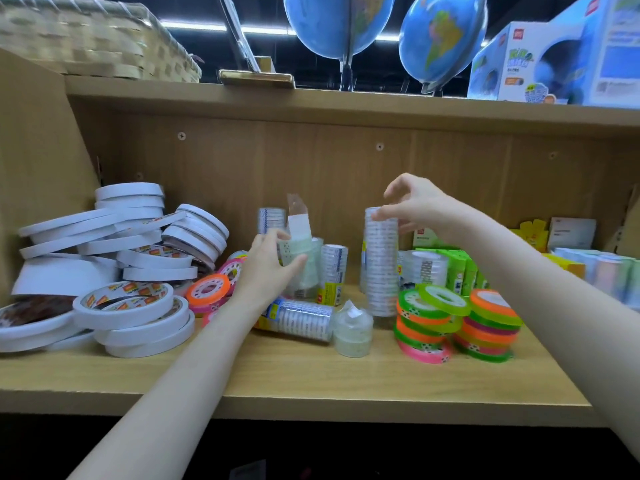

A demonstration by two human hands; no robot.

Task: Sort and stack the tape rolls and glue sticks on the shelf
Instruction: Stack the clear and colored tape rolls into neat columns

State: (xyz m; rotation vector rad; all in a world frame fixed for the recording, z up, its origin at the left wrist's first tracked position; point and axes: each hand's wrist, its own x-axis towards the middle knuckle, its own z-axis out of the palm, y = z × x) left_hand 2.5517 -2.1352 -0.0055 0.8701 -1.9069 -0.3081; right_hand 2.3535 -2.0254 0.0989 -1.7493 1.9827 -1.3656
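Head cam has you facing a pretty cluttered wooden shelf (346, 375). Lower left of the frame is a messy heap of white tape rolls (114, 271), some leaning, some flat, and a few show orange and green label print too blurry to read. Center frame there's a clear tape pack lying on its side (301, 318) with a small clear roll stack (353, 330) just beside it, and a few neon orange and pink rolls (209, 291) sit right by your left wrist. Lower right, two stacks of neon tape rolls (457, 323) in green, orange and pink stand next to each other. Green boxes (460, 268) and yellow ones sit behind them, writing unreadable. Up top you've got two globes (443, 39), a woven basket (86, 39) and a boxed globe. Your left hand (266, 268) has its fingers and thumb wrapped round a clear tape pack (298, 251) with a white hang tab sticking up. Your right hand (415, 206) hovers over the tall clear tape stack (381, 258), fingers loosely curled, fingertips touching its top edge.
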